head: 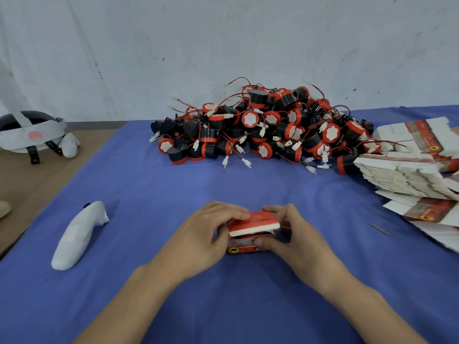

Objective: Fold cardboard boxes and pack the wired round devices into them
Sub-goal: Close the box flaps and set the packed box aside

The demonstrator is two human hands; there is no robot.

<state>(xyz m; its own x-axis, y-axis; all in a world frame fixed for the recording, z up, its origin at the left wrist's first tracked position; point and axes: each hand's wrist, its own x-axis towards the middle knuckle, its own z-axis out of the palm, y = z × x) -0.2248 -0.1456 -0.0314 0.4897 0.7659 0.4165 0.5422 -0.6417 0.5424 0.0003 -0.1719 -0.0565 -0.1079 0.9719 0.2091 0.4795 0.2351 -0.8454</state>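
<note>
A small red and white cardboard box (250,232) stands on the blue cloth in front of me, its top flap partly down. My left hand (201,234) grips its left side with fingers curled over the flap. My right hand (290,232) holds the right side, thumb against the front face, fingers over the top. Behind lies a big heap of black and red round devices (260,127) with red wires and white plugs. Whether a device is inside the box is hidden.
Stacks of flat unfolded boxes (407,175) lie at the right edge of the blue cloth (173,184). A white controller-shaped object (77,237) lies at the left. A headset with straps (32,135) sits on the brown surface at far left. A white wall stands behind.
</note>
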